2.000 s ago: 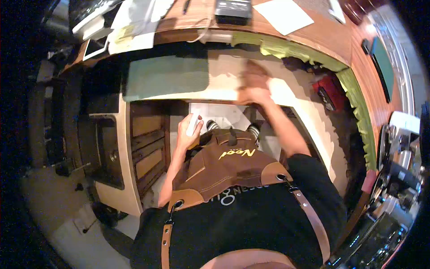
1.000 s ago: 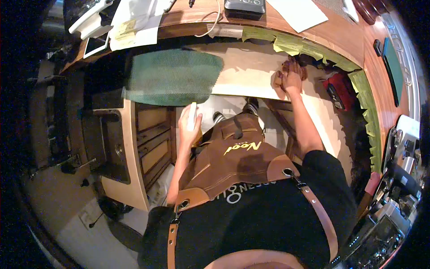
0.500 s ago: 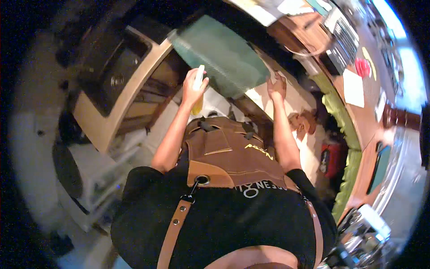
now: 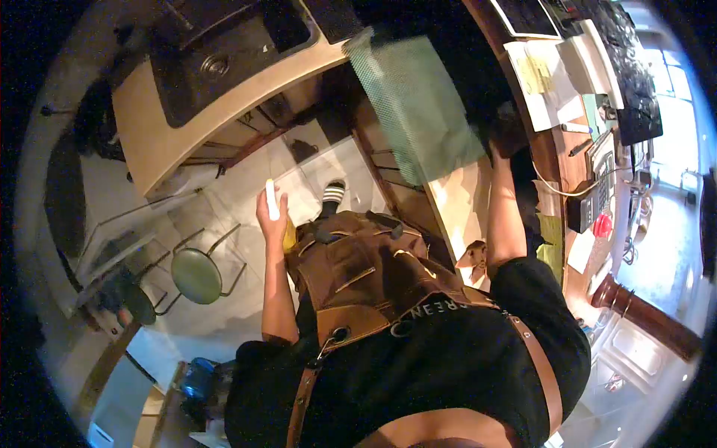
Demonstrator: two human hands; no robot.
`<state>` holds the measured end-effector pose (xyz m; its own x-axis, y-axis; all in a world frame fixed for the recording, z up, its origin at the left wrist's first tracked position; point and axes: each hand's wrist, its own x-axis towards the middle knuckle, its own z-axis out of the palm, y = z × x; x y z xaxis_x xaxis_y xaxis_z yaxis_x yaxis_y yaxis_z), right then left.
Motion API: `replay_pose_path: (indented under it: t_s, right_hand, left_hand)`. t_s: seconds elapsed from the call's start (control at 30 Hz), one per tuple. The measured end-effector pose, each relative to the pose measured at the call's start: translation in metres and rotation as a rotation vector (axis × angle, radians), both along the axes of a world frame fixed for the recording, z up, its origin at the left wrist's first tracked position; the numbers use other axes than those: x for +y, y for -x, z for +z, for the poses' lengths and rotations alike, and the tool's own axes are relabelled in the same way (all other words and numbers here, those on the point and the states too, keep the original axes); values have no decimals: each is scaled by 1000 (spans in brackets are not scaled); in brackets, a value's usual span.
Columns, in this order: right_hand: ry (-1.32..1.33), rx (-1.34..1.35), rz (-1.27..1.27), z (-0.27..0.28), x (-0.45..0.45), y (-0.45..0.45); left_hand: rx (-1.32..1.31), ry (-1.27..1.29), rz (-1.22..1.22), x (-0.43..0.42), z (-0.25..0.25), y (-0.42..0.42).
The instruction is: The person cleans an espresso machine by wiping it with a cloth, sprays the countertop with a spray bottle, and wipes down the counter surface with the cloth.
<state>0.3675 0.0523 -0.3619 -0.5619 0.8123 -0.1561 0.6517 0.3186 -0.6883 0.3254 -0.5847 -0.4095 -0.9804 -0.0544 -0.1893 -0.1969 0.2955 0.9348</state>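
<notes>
My left hand (image 4: 270, 216) is wrapped round a spray bottle (image 4: 289, 233) with a white top and yellow contents, held above the floor. My right hand (image 4: 505, 133) reaches into the dark area beyond the green mesh mat (image 4: 418, 104); its fingers are in shadow and hard to make out. The mat lies on the light wooden counter (image 4: 449, 201). A crumpled brown cloth (image 4: 473, 257) rests on that counter beside my right forearm.
A dark sink (image 4: 216, 66) is set in the counter at upper left. Green stools (image 4: 196, 275) stand on the floor at left. The raised wooden shelf (image 4: 549, 149) at right holds papers, a phone-like device (image 4: 596, 200) and a cable.
The view has turned toward the sink and stools. My right hand has let go of the brown cloth and moved past the mat into shadow. The bottle stays in my left hand.
</notes>
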Motion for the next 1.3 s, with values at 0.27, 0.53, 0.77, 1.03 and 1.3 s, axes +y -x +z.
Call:
replay_pose_path:
  t_s: [0.27,0.53,0.77,1.03,1.3]
  right_hand:
    - [-255,-182,-358,-6,-30,-26]
    - [-650,-184,394,11,-171,32]
    - [-609,-207,320,-1,-167,64]
    - [-639,-121,326,16,-178,12]
    - [-537,-288,-432,-23,-202,-272]
  left_hand:
    - [5,-21,-102,3,12,28]
    - [7,2,-339,46,39,51]
    - [174,120,-541,54,42,39]
    - [57,87,-543,72,50,47]
    - [288,4,-860,136,91,45]
